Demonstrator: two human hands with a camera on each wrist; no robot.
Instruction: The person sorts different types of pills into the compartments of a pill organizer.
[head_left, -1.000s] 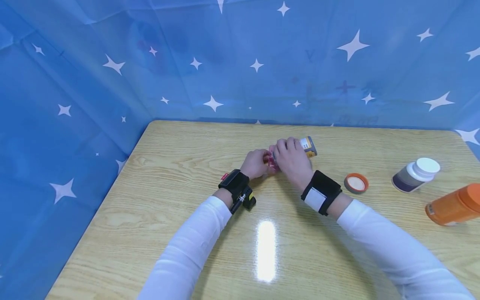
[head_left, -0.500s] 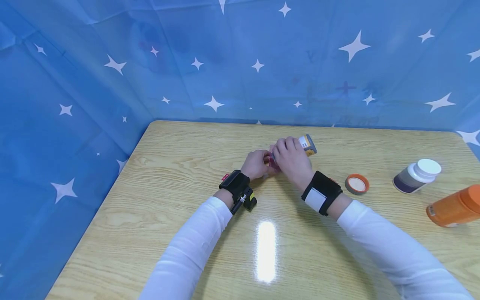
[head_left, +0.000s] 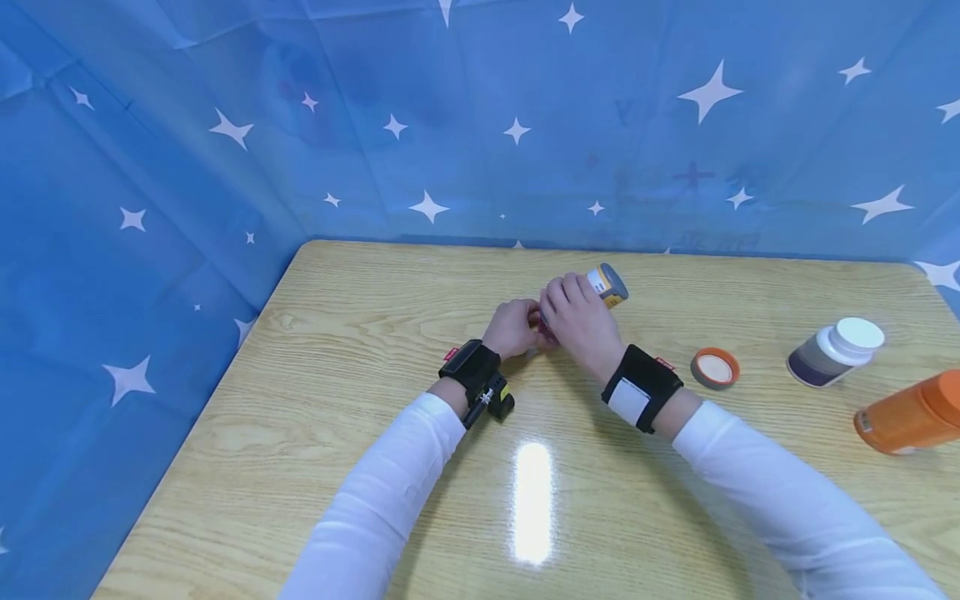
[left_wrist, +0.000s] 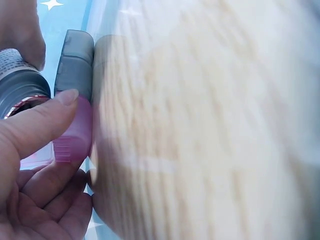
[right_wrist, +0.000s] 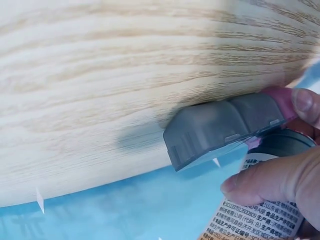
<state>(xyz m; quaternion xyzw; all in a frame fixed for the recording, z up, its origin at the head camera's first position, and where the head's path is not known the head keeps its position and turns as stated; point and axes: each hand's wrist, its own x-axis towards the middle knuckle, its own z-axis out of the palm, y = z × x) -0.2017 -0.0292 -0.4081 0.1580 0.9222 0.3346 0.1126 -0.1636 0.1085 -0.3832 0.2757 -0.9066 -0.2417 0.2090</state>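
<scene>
My left hand grips a pill organizer with grey sections and a translucent pink section. The thumb lies on the pink part and the fingers are curled beneath it. My right hand is wrapped round a grey supplement bottle with a printed label. It is uncapped and tilted, its base raised to the right and its mouth down beside the pink section. Whether anything comes out of the mouth is hidden by the fingers.
An orange-rimmed cap lies upside down right of my right wrist. Farther right are a white-lidded bottle and an orange bottle. A blue star-patterned curtain borders the wooden table behind and at left.
The grey bottle's base has risen and swung slightly left, so the bottle is tilted more steeply. My left hand has stayed nearly still on the pill organizer.
</scene>
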